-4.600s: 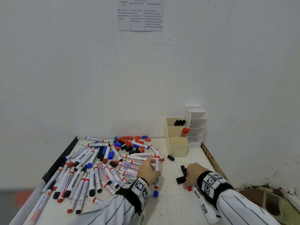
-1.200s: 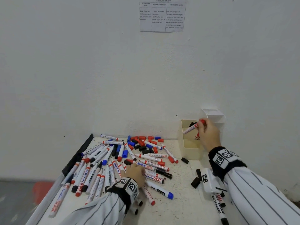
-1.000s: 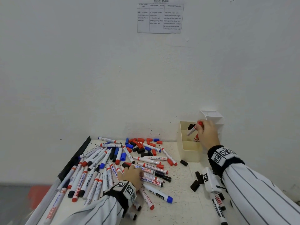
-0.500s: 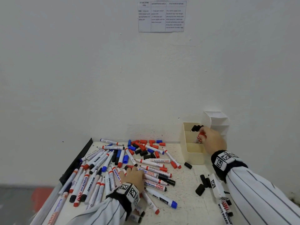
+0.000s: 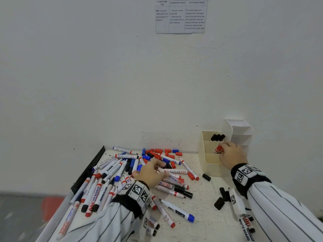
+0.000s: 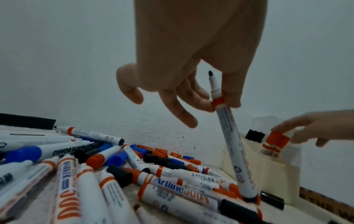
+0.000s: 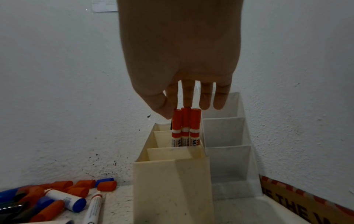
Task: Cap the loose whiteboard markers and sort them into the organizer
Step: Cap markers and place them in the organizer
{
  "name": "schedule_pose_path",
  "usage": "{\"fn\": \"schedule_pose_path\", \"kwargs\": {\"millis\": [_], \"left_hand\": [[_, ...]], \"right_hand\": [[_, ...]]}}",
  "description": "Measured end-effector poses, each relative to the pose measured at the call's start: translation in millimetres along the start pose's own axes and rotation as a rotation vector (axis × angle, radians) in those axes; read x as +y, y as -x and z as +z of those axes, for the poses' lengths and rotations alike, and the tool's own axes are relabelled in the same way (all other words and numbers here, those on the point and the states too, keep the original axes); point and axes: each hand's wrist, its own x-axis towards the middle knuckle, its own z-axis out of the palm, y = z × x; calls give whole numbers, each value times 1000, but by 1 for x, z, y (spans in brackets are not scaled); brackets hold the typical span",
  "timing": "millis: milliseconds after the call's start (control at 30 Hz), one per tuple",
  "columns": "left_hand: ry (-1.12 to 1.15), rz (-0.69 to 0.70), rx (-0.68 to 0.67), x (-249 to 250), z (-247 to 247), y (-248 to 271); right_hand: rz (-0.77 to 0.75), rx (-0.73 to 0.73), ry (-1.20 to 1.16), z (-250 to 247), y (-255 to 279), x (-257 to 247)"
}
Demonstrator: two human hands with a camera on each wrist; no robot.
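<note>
A cream organizer (image 5: 209, 165) stands at the back right of the table. Black-capped markers (image 5: 217, 137) fill its rear compartment. Three red-capped markers (image 7: 185, 125) stand in the middle one. My right hand (image 7: 170, 110) is over them, thumb and forefinger pinching the left red cap (image 6: 275, 139). My left hand (image 6: 220, 104) pinches an uncapped red-collared marker (image 6: 233, 151) near its tip. The marker tilts upright with its tail on the pile. In the head view the left hand (image 5: 157, 167) hides that marker.
Several loose markers (image 5: 108, 180) and red, blue and black caps (image 5: 160, 151) cover the table's left and middle. Black caps (image 5: 219, 203) and a marker (image 5: 243, 222) lie under my right forearm. A white tiered organizer (image 5: 241, 135) stands beside the cream one. A black strip (image 5: 87, 172) lines the left edge.
My right hand has lowered the red-capped marker into the organizer's middle compartment. My left hand has moved forward over the pile and tipped up an uncapped marker.
</note>
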Motion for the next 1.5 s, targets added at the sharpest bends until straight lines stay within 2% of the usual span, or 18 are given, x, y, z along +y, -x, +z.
{"fn": "schedule_pose_path", "kwargs": {"millis": [67, 167, 333, 400, 433, 500, 633, 700, 767, 900, 1067, 1167, 1367, 1500], "left_hand": [[230, 14, 66, 5, -2, 1], [452, 18, 179, 12, -6, 6], [705, -42, 154, 16, -8, 12], [687, -66, 165, 13, -7, 14], [670, -82, 177, 10, -6, 14], [604, -122, 193, 3, -3, 14], [473, -204, 187, -8, 0, 19], [464, -237, 176, -15, 2, 22], [426, -238, 175, -22, 4, 26], [347, -228, 175, -34, 8, 31], [362, -251, 139, -43, 13, 35], [346, -255, 70, -43, 15, 40], [259, -98, -32, -39, 17, 55], [349, -29, -52, -36, 24, 60]], "right_hand": [[2, -49, 4, -1, 1, -1], [-3, -88, -24, -1, 7, -3], [-93, 104, -167, 2, 20, -9], [-109, 81, -251, 0, 24, -11], [-99, 8, -292, 0, 26, -12], [-114, -228, -310, -3, 33, -18], [-237, -711, -177, -5, 55, -35], [-256, -821, -132, 1, 68, -42], [-246, -854, -141, 10, 80, -48], [-301, -807, -55, 24, 97, -59], [-281, -575, -116, 35, 101, -62], [-233, -469, -163, 36, 98, -62], [-276, -396, -420, 22, 99, -68], [-359, -322, -479, 16, 110, -74]]}}
